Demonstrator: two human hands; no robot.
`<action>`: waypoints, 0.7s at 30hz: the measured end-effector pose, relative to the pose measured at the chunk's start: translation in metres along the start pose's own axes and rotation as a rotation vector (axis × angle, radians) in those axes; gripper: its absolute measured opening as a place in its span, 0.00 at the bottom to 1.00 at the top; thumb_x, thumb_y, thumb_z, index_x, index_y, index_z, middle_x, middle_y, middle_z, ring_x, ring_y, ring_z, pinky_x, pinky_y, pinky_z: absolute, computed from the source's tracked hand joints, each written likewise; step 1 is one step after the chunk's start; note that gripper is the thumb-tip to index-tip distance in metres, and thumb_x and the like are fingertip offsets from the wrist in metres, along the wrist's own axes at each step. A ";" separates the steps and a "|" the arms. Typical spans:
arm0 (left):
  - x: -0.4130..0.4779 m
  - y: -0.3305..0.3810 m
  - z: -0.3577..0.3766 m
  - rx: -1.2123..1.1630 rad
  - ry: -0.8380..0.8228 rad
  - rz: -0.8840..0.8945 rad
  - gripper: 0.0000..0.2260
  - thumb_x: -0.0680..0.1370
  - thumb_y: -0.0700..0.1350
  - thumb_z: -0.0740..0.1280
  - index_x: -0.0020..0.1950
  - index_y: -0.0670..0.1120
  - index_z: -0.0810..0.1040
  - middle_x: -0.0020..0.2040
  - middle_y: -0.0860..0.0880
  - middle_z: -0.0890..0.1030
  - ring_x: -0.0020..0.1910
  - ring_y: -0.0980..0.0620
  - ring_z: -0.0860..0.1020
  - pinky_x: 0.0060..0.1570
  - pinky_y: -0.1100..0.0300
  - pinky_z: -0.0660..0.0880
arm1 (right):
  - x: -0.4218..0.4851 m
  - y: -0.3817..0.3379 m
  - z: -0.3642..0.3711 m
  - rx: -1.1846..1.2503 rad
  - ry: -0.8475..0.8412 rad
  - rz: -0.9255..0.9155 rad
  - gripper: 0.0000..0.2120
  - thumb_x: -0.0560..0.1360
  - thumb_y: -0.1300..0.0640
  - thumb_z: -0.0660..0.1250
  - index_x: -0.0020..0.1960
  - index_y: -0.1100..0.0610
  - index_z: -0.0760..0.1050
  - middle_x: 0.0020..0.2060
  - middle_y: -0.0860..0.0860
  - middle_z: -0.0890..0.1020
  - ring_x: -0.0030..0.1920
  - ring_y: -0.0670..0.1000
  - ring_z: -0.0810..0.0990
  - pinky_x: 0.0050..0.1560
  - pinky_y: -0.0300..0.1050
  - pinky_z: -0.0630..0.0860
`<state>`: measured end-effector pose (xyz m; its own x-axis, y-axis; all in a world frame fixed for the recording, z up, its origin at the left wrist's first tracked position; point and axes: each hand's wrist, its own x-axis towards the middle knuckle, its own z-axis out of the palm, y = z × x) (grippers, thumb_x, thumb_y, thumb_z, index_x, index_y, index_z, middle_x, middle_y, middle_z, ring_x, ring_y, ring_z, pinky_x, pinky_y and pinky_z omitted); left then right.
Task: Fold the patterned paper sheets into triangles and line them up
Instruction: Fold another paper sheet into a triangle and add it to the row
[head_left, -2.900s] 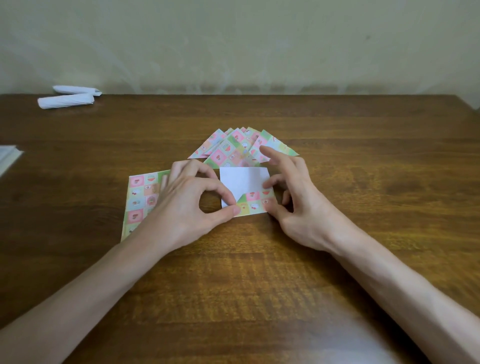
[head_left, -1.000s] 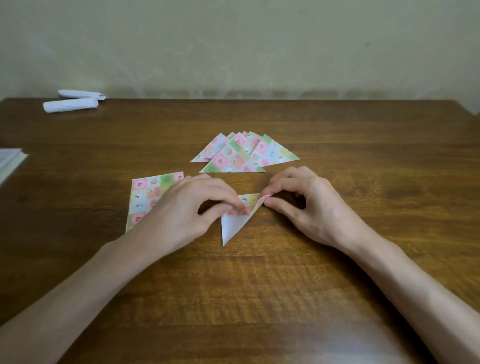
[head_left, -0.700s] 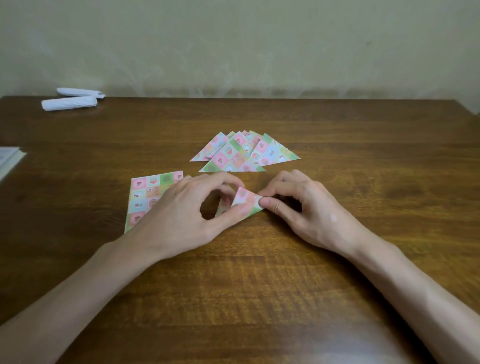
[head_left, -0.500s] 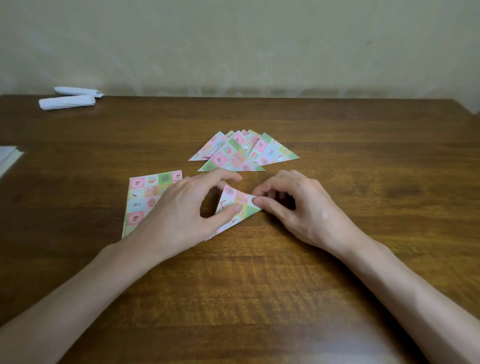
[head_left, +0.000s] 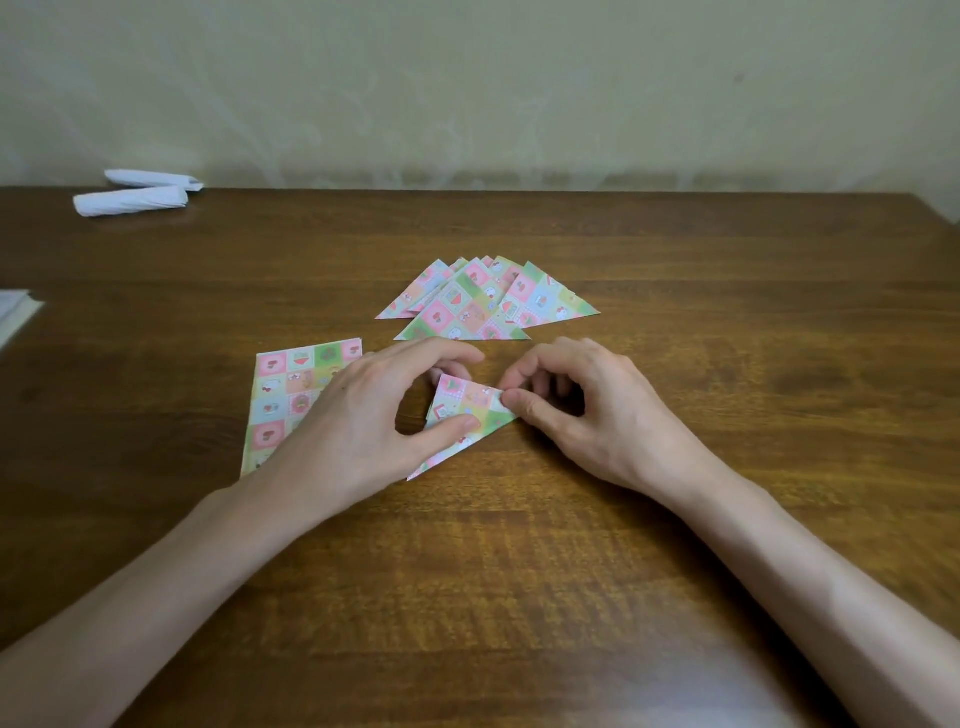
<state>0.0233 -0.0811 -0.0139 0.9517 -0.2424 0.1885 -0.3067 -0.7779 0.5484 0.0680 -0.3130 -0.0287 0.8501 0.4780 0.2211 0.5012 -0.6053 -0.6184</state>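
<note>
A small patterned triangle (head_left: 470, 410) lies flat on the wooden table (head_left: 519, 571) between my hands. My left hand (head_left: 358, 421) has its thumb pressed on the triangle's lower half, its fingers curled over the far corner. My right hand (head_left: 587, 410) pinches the triangle's right corner with thumb and forefinger. Behind them, several folded patterned triangles (head_left: 483, 306) lie fanned and overlapping. A stack of unfolded patterned sheets (head_left: 288, 395) lies to the left, partly hidden under my left hand.
Two rolled white paper pieces (head_left: 132, 200) lie at the far left near the wall. A white paper stack (head_left: 15, 312) pokes in at the left edge. The table's right corner is at the far right.
The sheet showed its white back as a square, then as a triangle; it was turned so the patterned side faces up. Now it lies flat with both hands on it.
</note>
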 end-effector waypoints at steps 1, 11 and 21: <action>0.000 0.000 0.000 -0.018 0.005 -0.005 0.21 0.74 0.56 0.73 0.68 0.61 0.76 0.54 0.66 0.80 0.60 0.69 0.75 0.57 0.67 0.69 | 0.000 0.000 0.000 0.002 -0.002 -0.003 0.01 0.78 0.47 0.72 0.49 0.43 0.81 0.39 0.42 0.78 0.46 0.44 0.74 0.48 0.39 0.69; -0.001 -0.002 -0.003 -0.023 -0.002 0.000 0.22 0.73 0.54 0.77 0.65 0.65 0.76 0.53 0.68 0.79 0.58 0.76 0.71 0.55 0.73 0.64 | -0.002 0.001 -0.003 0.027 -0.022 -0.007 0.03 0.76 0.45 0.74 0.49 0.41 0.84 0.40 0.42 0.79 0.48 0.46 0.76 0.51 0.42 0.72; 0.001 -0.006 -0.003 -0.011 -0.038 0.053 0.15 0.74 0.55 0.75 0.60 0.61 0.82 0.58 0.66 0.79 0.62 0.67 0.75 0.61 0.61 0.71 | -0.001 0.003 -0.002 0.080 0.026 0.028 0.06 0.81 0.52 0.69 0.53 0.43 0.84 0.44 0.40 0.84 0.49 0.45 0.80 0.54 0.47 0.76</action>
<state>0.0259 -0.0746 -0.0145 0.9338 -0.3053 0.1866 -0.3569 -0.7572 0.5471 0.0690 -0.3169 -0.0291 0.8680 0.4444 0.2215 0.4635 -0.5650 -0.6826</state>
